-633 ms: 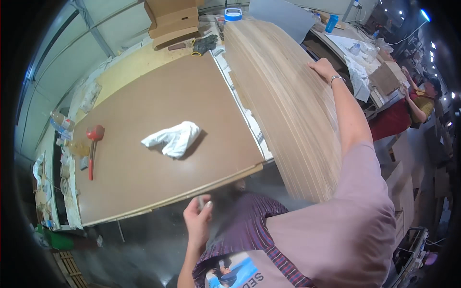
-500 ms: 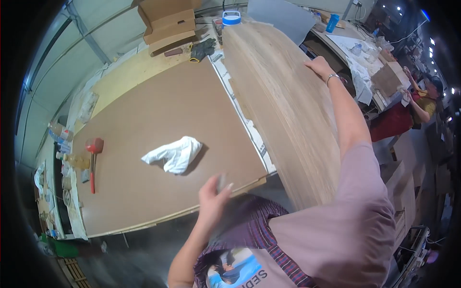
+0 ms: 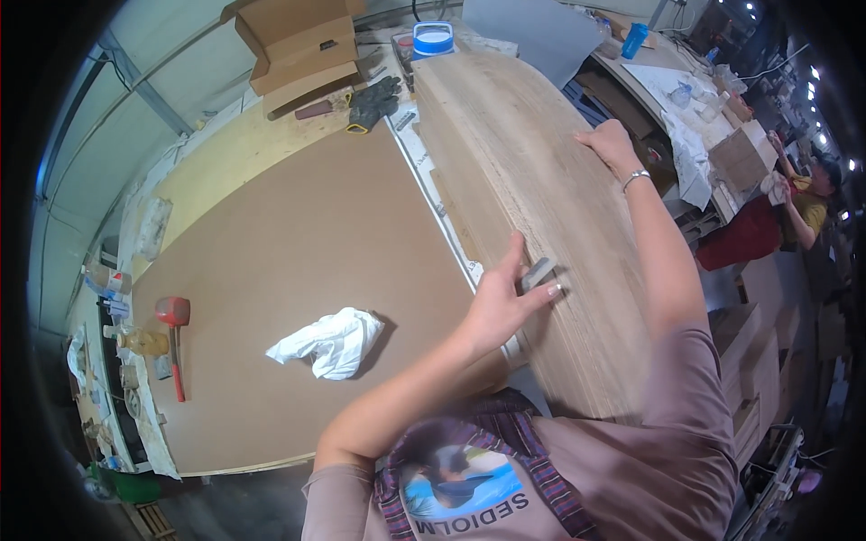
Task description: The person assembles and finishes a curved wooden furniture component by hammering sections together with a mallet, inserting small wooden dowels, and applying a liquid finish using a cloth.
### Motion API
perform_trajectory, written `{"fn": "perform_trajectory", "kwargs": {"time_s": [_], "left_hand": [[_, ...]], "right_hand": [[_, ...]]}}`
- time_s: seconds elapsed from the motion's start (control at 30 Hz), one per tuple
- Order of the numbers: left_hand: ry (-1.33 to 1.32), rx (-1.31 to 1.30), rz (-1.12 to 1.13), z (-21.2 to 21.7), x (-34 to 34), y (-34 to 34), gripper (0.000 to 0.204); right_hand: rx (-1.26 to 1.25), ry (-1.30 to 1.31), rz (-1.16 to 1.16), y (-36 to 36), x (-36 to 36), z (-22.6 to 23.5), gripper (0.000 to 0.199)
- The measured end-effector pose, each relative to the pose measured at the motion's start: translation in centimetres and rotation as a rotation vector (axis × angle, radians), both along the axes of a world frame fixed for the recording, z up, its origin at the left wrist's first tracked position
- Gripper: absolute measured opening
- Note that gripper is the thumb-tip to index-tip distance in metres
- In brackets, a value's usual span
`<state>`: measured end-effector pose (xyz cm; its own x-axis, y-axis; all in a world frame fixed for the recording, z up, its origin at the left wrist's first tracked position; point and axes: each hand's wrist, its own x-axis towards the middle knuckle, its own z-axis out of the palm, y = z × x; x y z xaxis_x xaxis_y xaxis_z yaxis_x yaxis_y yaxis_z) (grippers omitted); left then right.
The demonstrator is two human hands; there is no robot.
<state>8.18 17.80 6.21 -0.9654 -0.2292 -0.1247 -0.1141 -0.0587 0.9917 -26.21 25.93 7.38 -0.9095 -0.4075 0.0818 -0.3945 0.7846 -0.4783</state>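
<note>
A long, pale brown wood-grain panel [image 3: 541, 153] lies lengthwise ahead of me, over the right side of the table. My right hand [image 3: 611, 149] grips its right edge, fingers curled over the rim. At the panel's left long edge is my left hand [image 3: 510, 293], with a small grey block [image 3: 538, 274] held between thumb and fingers. The block is close against that edge; whether it touches cannot be made out. Left of the panel, a crumpled white cloth [image 3: 332, 343] rests on the brown tabletop board [image 3: 244, 261].
A red-headed mallet [image 3: 173, 311] lies on the left, near bottles [image 3: 142, 341]. At the back are an open cardboard box [image 3: 298, 54], a dark glove [image 3: 373, 104] and a blue-and-white container [image 3: 433, 39]. Another person [image 3: 803, 203] works at a cluttered bench on the right.
My left hand has swung from the table's front edge up and right to the panel's left edge, carrying the grey block. My right hand keeps its hold on the far edge.
</note>
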Motion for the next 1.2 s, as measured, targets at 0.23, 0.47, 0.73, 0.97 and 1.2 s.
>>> {"fn": "perform_trajectory", "kwargs": {"time_s": [0.23, 0.47, 0.73, 0.97, 1.2], "left_hand": [[0.126, 0.030, 0.119, -3.2, 5.6, -3.3, 0.049], [0.041, 0.269, 0.824, -8.0, 26.2, -14.9, 0.022], [-0.235, 0.054, 1.406, -16.7, 58.5, -27.7, 0.019], [-0.872, -0.860, 1.452, -20.3, 79.3, -39.4, 0.039], [-0.260, -0.776, 1.249, -14.3, 73.9, -44.8, 0.023]], "right_hand": [[-0.269, -0.122, 0.252, 1.5, -2.1, -3.2, 0.030], [-0.087, 0.089, 0.217, 5.0, -6.7, -2.7, 0.048], [-0.203, 0.101, 0.232, 3.0, 8.0, 3.5, 0.041], [-0.050, -0.236, 0.348, -9.9, 41.9, 0.1, 0.037], [0.146, 0.120, 0.470, -18.2, 50.0, -10.8, 0.072]]}}
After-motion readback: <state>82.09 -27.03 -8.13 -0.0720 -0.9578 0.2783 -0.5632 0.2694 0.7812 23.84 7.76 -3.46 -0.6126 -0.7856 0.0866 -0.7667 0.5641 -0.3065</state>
